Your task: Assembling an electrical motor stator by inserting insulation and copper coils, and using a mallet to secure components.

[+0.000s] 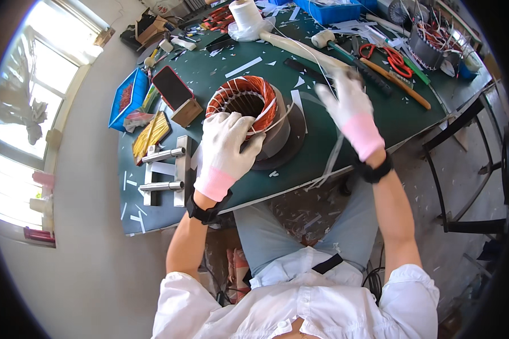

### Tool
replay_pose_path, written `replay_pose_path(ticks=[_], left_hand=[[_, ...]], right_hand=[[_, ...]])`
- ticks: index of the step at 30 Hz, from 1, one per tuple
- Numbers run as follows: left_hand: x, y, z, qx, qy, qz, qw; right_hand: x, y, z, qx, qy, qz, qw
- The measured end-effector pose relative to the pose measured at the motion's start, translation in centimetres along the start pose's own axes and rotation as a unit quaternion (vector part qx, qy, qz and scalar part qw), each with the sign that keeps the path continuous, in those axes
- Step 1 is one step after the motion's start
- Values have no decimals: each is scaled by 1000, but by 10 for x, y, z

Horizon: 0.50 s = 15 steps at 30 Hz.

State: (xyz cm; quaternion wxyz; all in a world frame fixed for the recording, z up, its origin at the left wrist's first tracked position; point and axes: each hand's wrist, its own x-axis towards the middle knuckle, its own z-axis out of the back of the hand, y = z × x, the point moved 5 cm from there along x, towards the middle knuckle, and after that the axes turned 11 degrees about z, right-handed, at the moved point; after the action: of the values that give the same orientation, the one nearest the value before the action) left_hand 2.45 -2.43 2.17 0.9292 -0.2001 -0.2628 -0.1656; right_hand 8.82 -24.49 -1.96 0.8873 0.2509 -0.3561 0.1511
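Orange-wound stator [268, 107] is standing on a dark disc [297, 135] near the front edge of the green table [243, 192]. The left hand [226, 141] is curling its fingers over the coil rim, thumb spread. Blurred, the right hand [349, 107] is hovering apart, partly open; whether it is gripping the pale strands [332, 158], one cannot tell.

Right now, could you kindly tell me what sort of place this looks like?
Probably a workshop for winding motor coils: the ring of orange windings, the grey cylinder bristling with wires, and the mallet on the scrap-strewn green bench suggest it.
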Motion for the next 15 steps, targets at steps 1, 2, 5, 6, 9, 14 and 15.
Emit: replay_pose_path(ticks=[1,2,5,6,9,14,15], left_hand=[[0,0,2,9,3,-12,1000],[1,0,1,18,8,-25,999],[0,8,0,16,4,-45,999],[1,9,2,25,21,-42,999],[4,6,0,-5,43,-24,999],[13,6,2,-52,115,37,991],[14,11,-1,-31,201,75,976]], right_hand=[[-13,5,6,10,19,-18,1000],[-26,8,10,19,37,-38,998],[-49,68,22,323,-19,47,945],[-51,85,24,355,-13,54,933],[-53,98,7,270,-78,104,954],[-45,124,-27,182,-110,160,964],[-46,126,-26,206,-85,131,966]])
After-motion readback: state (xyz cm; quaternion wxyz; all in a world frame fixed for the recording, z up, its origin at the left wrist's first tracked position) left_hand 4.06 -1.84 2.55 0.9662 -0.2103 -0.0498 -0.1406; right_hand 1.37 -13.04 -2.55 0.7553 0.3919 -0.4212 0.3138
